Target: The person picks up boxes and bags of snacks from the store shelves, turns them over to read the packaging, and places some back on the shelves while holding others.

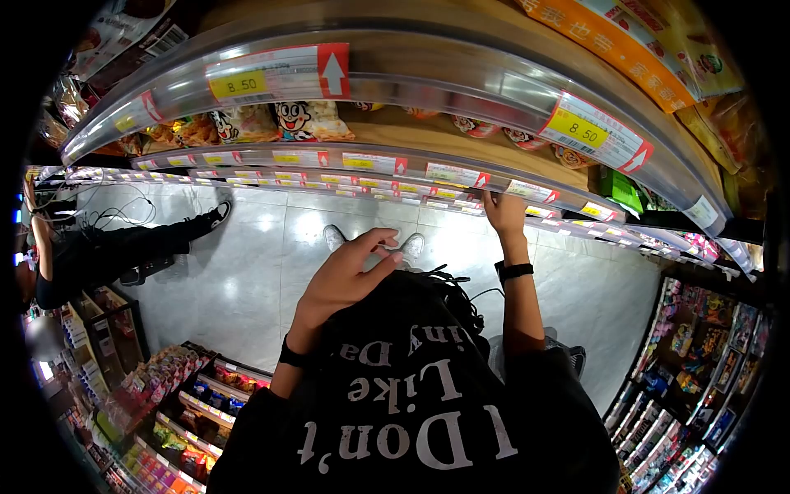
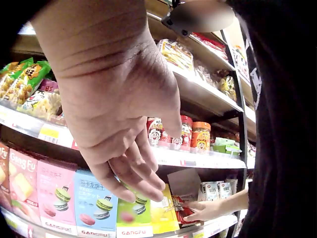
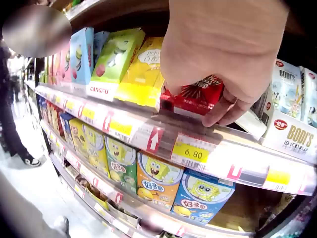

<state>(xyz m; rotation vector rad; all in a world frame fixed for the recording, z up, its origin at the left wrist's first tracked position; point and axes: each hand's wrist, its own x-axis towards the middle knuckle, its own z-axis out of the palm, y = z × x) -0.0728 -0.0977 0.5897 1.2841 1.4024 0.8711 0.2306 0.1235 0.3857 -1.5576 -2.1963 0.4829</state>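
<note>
My right hand [image 3: 223, 54] reaches onto a shelf and grips a shiny red packet [image 3: 198, 99] from above, its fingers coming down on both sides. Part of the packet is hidden under the palm. A yellow box [image 3: 143, 74] leans just left of it, with a green macaron box [image 3: 116, 57] beyond. In the head view the right hand [image 1: 506, 216] is partly covered by the shelf edge. My left hand [image 1: 346, 276] hangs in the air before my chest, fingers loosely bent and holding nothing. Behind it in the left wrist view stand pink and blue boxes [image 2: 94, 201].
White BODI'S boxes [image 3: 292, 114] stand right of the right hand. Below are SpongeBob boxes [image 3: 158, 173] behind a price-tag rail [image 3: 198, 151]. Lidded jars [image 2: 200, 136] line the shelf above. Another person's leg [image 1: 173, 235] extends into the aisle at left.
</note>
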